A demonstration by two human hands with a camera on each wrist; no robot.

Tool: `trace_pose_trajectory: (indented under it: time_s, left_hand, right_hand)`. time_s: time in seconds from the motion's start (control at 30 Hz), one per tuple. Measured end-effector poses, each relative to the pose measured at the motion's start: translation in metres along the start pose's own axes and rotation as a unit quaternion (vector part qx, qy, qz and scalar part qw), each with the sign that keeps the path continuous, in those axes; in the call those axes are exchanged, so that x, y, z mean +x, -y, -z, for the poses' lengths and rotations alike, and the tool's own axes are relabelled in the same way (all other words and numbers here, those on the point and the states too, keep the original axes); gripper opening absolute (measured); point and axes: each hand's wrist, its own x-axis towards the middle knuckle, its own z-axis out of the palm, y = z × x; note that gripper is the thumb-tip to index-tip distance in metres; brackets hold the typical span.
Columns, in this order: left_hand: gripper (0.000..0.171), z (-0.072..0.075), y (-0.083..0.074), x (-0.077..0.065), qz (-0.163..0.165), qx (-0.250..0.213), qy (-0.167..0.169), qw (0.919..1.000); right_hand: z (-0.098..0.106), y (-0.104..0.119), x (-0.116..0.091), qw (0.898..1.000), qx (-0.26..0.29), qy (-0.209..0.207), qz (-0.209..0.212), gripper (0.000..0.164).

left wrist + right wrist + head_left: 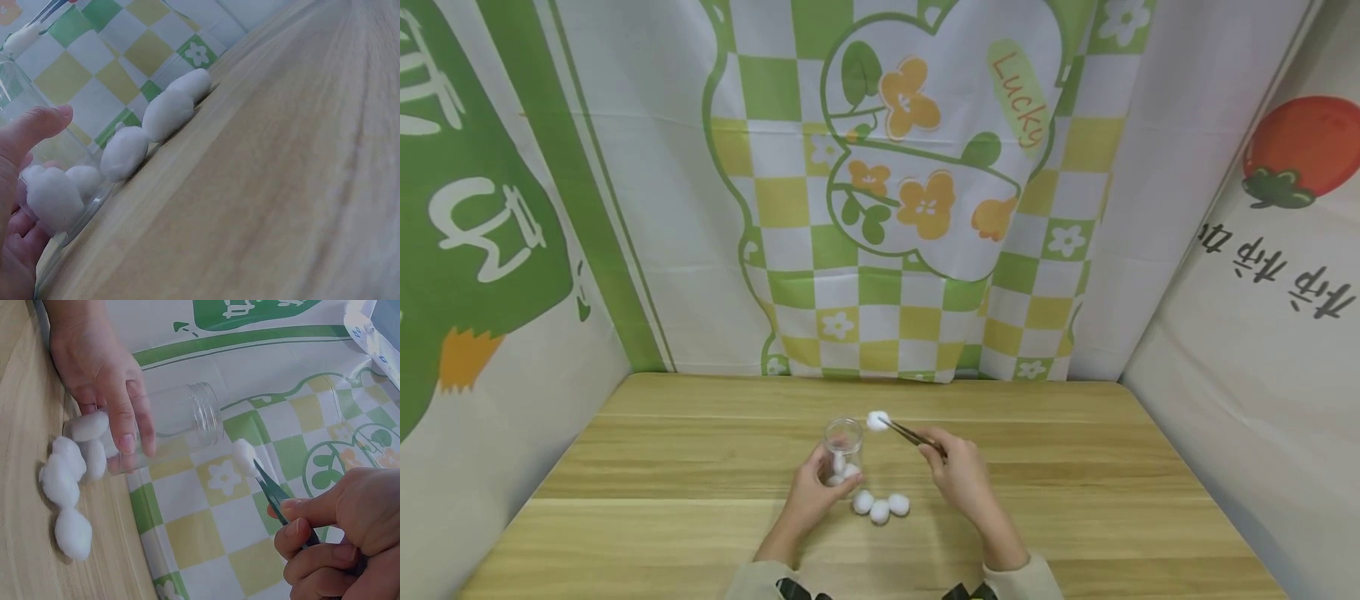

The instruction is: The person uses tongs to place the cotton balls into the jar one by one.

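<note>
My left hand [811, 493] grips a clear, lidless jar [178, 419] low on its body, fingers and thumb round it. The jar stands upright on the table with several cotton balls [55, 199] at its bottom. In my right hand [962, 477] a pair of dark tweezers [275, 492] is pinched. Their tips hold one cotton ball [877, 421], just right of the jar's mouth in the head view and apart from it. Three more cotton balls [880, 512] lie in a short row on the table, between the two hands and close to the jar.
The wood-grain table [1075, 500] extends to both sides of the hands. Behind it hangs a green and yellow checked cloth [880, 317]. Printed white cloth walls [1247, 358] close in the left and right sides.
</note>
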Motion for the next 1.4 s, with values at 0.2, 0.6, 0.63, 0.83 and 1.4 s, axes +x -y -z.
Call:
trace_pose_trajectory:
  time_s: [0.2,0.6,0.63,0.83,1.4]
  left_hand:
    - [0.058,0.0,-0.002,-0.001,-0.001,0.004,0.0,1.0]
    - [0.058,0.0,0.0,0.0,0.003,0.0,0.001,1.0]
    - [0.058,0.0,0.0,0.0,0.002,0.0,0.001,1.0]
    - [0.056,0.0,0.002,0.0,-0.002,-0.01,0.001,0.9999]
    - [0.057,0.0,0.004,0.001,-0.001,-0.011,-0.002,0.9999]
  right_hand:
    - [-0.003,0.004,-0.001,1.0,-0.012,-0.006,0.018,0.019]
    - [-0.01,0.01,-0.004,0.998,0.002,-0.018,0.053,0.018]
    - [-0.011,0.011,-0.005,0.998,0.002,-0.018,0.055,0.018]
    - [-0.015,0.014,-0.006,0.998,0.008,-0.01,0.056,0.019]
    - [-0.024,0.018,-0.007,0.998,0.01,-0.006,0.068,0.02]
